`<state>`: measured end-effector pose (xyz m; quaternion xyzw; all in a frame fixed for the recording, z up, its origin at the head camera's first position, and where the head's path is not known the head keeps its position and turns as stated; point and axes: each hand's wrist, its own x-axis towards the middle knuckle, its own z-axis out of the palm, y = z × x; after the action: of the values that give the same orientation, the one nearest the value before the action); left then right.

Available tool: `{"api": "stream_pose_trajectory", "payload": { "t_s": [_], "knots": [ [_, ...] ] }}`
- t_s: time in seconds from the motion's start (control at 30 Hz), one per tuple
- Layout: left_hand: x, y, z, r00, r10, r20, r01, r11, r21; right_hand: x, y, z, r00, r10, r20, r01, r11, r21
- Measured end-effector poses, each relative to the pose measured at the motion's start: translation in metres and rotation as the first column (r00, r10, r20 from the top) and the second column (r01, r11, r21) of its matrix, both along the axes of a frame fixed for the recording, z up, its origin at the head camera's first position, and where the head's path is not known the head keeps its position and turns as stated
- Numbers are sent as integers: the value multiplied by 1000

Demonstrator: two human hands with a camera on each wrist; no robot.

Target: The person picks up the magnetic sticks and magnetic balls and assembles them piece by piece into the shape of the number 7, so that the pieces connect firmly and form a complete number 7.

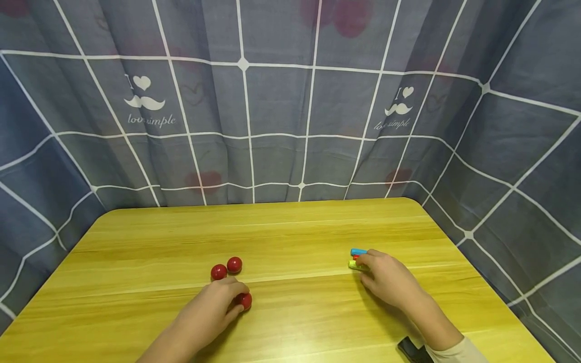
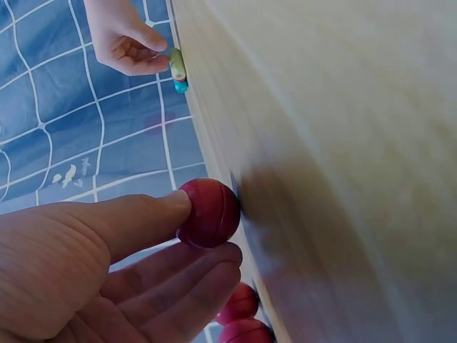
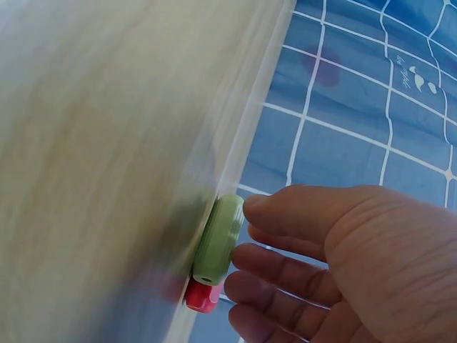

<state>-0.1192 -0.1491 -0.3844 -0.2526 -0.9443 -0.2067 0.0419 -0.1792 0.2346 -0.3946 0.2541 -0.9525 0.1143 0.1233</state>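
Note:
My left hand (image 1: pixel 206 310) holds a shiny red ball (image 1: pixel 245 301) at the tabletop between thumb and fingers. A seam line crosses this ball (image 2: pixel 214 213) in the left wrist view. Just beyond the hand sit two more red balls, one (image 1: pixel 219 272) on the left and another (image 1: pixel 234 264) beside it. My right hand (image 1: pixel 392 280) is over short pen-like sticks lying side by side: blue (image 1: pixel 358 251), red (image 1: pixel 356 257) and yellow-green (image 1: pixel 353 264). Its fingers are loosely bent beside the ribbed green stick (image 3: pixel 218 239); the sticks' right ends are hidden under the hand.
The wood-grain table (image 1: pixel 290 232) has rounded far corners. A grey-blue checked curtain (image 1: pixel 277 101) hangs behind it and along both sides. A black object (image 1: pixel 414 350) shows by the right sleeve (image 1: pixel 456 353) at the near edge.

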Motion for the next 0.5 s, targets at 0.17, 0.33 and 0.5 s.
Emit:
{"api": "stream_pose_trajectory", "payload": {
  "t_s": [0.17,0.33,0.5],
  "knots": [
    [1,1,1,1000,-1,-1,1,1000,10,-1,0,-2,1000,3,11,-3,1000,-1],
    [0,2,2,1000,-6,-16,6,1000,7,-2,-2,-1,999,-4,38,4,1000,13],
    [1,1,2,1000,-14,-13,14,1000,6,-1,-2,-1,999,-10,45,10,1000,17]
  ]
}}
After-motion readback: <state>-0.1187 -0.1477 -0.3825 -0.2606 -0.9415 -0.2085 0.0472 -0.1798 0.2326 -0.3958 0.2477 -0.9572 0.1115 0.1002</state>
